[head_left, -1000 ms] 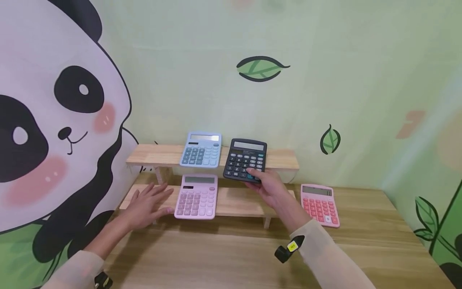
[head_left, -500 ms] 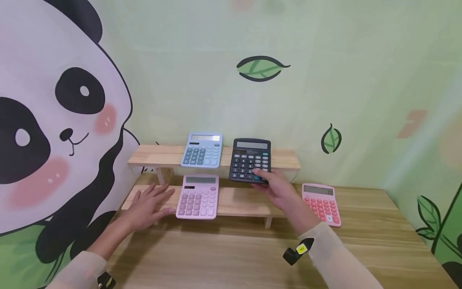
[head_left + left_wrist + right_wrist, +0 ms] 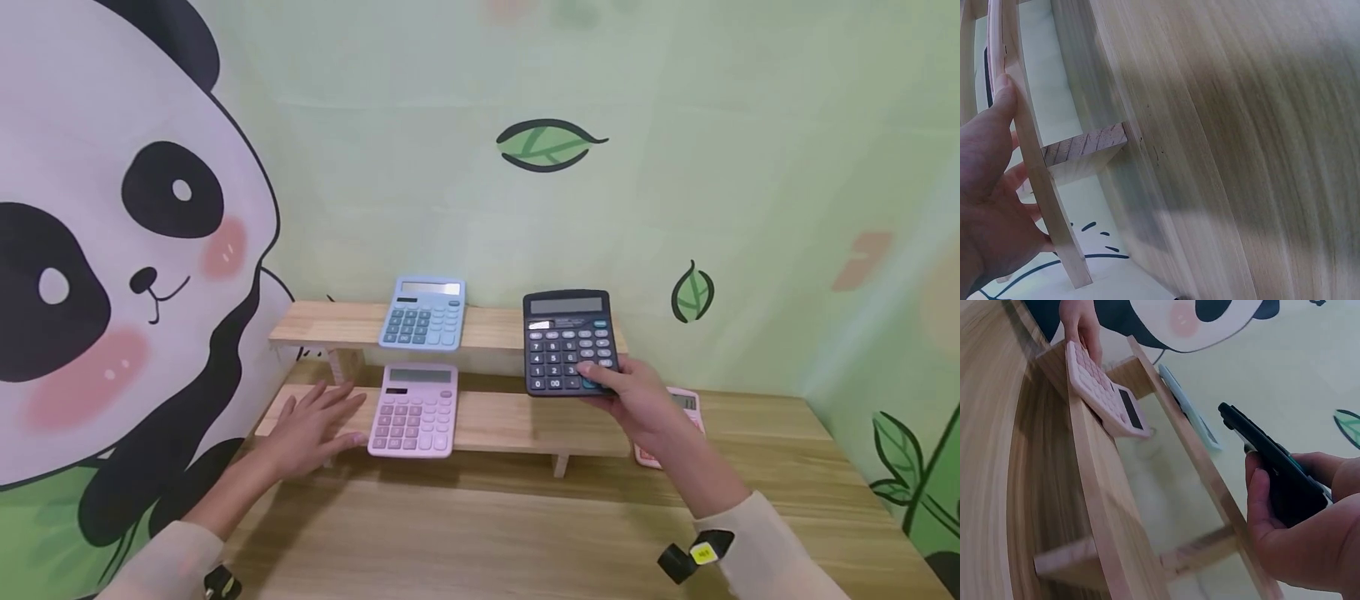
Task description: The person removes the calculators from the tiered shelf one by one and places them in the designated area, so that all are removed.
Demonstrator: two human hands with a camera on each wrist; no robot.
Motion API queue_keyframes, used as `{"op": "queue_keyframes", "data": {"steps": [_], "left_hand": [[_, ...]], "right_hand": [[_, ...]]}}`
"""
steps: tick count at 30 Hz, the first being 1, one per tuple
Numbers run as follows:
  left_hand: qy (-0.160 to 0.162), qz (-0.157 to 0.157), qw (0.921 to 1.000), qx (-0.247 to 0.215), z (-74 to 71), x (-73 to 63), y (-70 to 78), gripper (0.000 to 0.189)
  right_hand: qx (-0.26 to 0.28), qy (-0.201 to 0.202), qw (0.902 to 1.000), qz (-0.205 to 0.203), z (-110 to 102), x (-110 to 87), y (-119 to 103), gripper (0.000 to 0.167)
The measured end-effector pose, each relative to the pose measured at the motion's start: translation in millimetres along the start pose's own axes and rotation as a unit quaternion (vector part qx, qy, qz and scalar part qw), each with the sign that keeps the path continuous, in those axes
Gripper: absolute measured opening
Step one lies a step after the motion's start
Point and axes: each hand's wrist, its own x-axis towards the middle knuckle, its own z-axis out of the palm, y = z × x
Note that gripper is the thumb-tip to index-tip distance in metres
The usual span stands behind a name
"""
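Observation:
My right hand point(image 3: 648, 404) grips a black calculator point(image 3: 566, 333) by its lower right corner, thumb on the keys and fingers beneath. In the head view it overlaps the right end of both shelf boards; the right wrist view point(image 3: 1300, 531) shows it held up off the wood. My left hand point(image 3: 311, 429) lies with spread fingers over the left end of the lower shelf point(image 3: 495, 417). Its thumb tip is right at the lower left edge of a light pink calculator point(image 3: 412, 408) standing on that shelf. A blue calculator point(image 3: 423, 312) sits on the upper shelf point(image 3: 337, 321).
A brighter pink calculator point(image 3: 688, 400) lies on the wooden table point(image 3: 480, 533) at right, partly hidden behind my right wrist. Behind the two-step wooden stand hangs a green backdrop point(image 3: 412, 192) with a panda and leaves.
My right hand has carried the black calculator to the right and slightly toward me, now covering part of the brighter pink one. My left hand stays in place.

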Motion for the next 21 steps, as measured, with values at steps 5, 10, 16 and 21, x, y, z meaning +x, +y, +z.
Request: {"op": "queue_keyframes", "data": {"steps": [5,10,16,21], "left_hand": [[0.001,0.001,1.0000,0.001,0.3,0.1,0.2,0.074],[-0.001,0.000,1.0000,0.002,1.2,-0.1,1.1,0.076],[-0.003,-0.006,1.0000,0.002,1.1,0.4,1.1,0.078],[-0.006,-0.008,0.9999,0.001,-1.2,0.4,2.3,0.077]], "right_hand": [[-0.004,0.011,0.9999,-0.004,-28.9,-18.3,-5.9,0.058],[0.007,0.010,0.9998,-0.015,-59.2,-34.3,-9.4,0.028],[0.005,0.002,0.9996,-0.029,-102.1,-45.8,-8.1,0.012],[0.011,-0.005,0.9988,-0.047,-140.8,-48.8,-2.1,0.022]]}}
